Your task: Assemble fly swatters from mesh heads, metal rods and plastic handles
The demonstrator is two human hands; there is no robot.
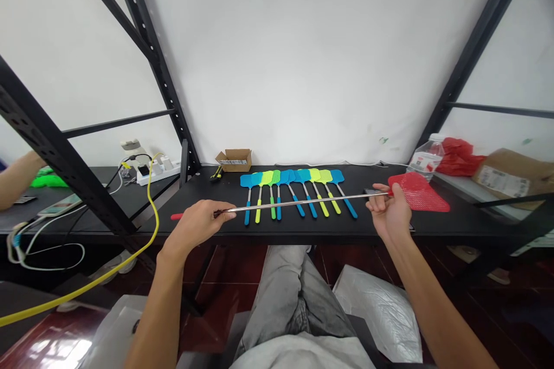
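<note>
A red fly swatter [422, 192] with a long metal rod is stretched level above the front of the black table. My left hand [201, 222] is closed around the rod near its red handle end, which pokes out to the left. My right hand [393, 210] grips the rod just below the red mesh head, fingers curled. Behind the rod, several blue, yellow and green fly swatters [309, 176] lie in a row on the table, heads toward the wall and handles toward me. Part of a dark flat object shows behind my right fingers.
A small open cardboard box [235, 160] stands at the back left, beside a black-and-yellow tool [216, 173]. At right are a clear plastic bottle [427, 155] and red plastic bags [459, 157]. A yellow cable [152, 207] crosses the left side. Another person's arm [19, 179] reaches in at far left.
</note>
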